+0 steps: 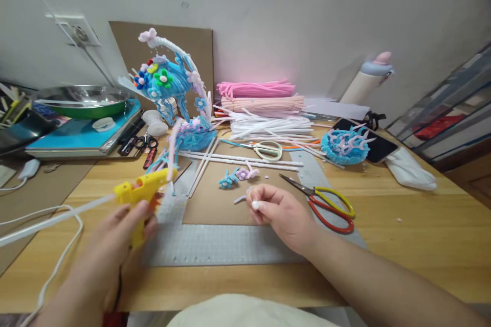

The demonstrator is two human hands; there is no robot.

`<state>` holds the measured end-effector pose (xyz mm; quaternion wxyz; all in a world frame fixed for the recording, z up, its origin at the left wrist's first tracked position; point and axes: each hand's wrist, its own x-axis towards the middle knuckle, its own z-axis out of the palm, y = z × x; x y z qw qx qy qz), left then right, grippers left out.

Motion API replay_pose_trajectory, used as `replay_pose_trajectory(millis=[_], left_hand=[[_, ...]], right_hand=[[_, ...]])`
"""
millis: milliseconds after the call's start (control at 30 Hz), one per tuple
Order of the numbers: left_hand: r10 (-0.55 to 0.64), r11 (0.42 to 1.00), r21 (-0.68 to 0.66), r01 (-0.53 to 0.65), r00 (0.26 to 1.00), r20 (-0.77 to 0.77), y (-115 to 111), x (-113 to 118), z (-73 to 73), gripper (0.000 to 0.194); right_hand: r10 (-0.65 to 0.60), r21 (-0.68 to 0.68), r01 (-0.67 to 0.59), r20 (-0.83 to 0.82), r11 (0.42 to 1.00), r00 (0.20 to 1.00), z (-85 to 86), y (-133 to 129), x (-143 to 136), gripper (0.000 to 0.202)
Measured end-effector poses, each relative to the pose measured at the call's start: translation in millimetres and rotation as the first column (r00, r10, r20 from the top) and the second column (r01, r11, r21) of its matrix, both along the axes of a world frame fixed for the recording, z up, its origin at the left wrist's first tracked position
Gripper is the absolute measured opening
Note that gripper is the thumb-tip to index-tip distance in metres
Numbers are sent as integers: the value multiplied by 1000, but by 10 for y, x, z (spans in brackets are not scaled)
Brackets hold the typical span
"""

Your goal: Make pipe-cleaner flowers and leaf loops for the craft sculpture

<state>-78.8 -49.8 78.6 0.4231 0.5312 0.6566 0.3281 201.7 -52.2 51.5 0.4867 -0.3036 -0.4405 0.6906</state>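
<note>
My left hand (115, 237), smeared by motion, grips a yellow glue gun (144, 184) whose nozzle points to the right; a long clear glue stick (57, 219) sticks out of its back. Thumb and fingers of my right hand (282, 217) pinch a small white ball (255, 205). A short lilac pipe cleaner piece (240, 199) shows beside those fingertips; whether it is held too, I cannot tell. Just beyond, a blue pipe cleaner flower (228, 179) and a lilac pipe cleaner flower (247, 171) lie on a cardboard sheet (215, 209).
Red-and-yellow-handled scissors (332, 209) lie right of my right hand. Behind stand a blue flower-covered craft piece (172, 79) and bundles of pipe cleaners (264, 104). A round blue piece (343, 148) sits near a phone (379, 145). The gun's white cord (79, 225) loops at left.
</note>
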Motion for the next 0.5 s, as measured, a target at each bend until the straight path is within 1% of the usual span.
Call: replay_pose_trajectory(millis=[33, 67, 100, 133, 167, 267, 400, 467, 500], left_hand=[[-52, 997, -47, 60, 986, 159, -29, 99, -40, 45], [-63, 996, -44, 77, 962, 267, -61, 196, -81, 49], [-71, 996, -27, 84, 947, 313, -93, 286, -118, 49], [-81, 996, -14, 89, 951, 297, -126, 364, -146, 46], [-67, 997, -5, 71, 964, 256, -155, 425, -162, 42], [-36, 999, 2, 36, 989, 142, -217, 501, -155, 29], [-25, 1000, 6, 25, 994, 105, -237, 407, -126, 26], [15, 1000, 5, -16, 996, 82, -238, 333, -131, 26], [39, 999, 11, -39, 997, 72, -239, 298, -134, 26]], right_hand=[[-63, 57, 59, 58, 997, 996, -23, -6, -9, 12], [-119, 110, 108, 95, 988, 988, -43, -13, -18, 12], [-166, 152, 148, 114, 977, 980, -60, -20, -26, 11], [-200, 180, 177, 119, 968, 973, -73, -24, -33, 11], [-219, 192, 194, 120, 962, 968, -82, -23, -38, 11], [-228, 149, 210, 116, 966, 967, -86, 15, -32, 11], [-261, 75, 255, 86, 964, 962, -60, 89, 12, 11], [-243, 53, 239, 83, 970, 967, -44, 95, 19, 11], [-210, 42, 206, 95, 978, 973, -37, 87, 14, 12]])
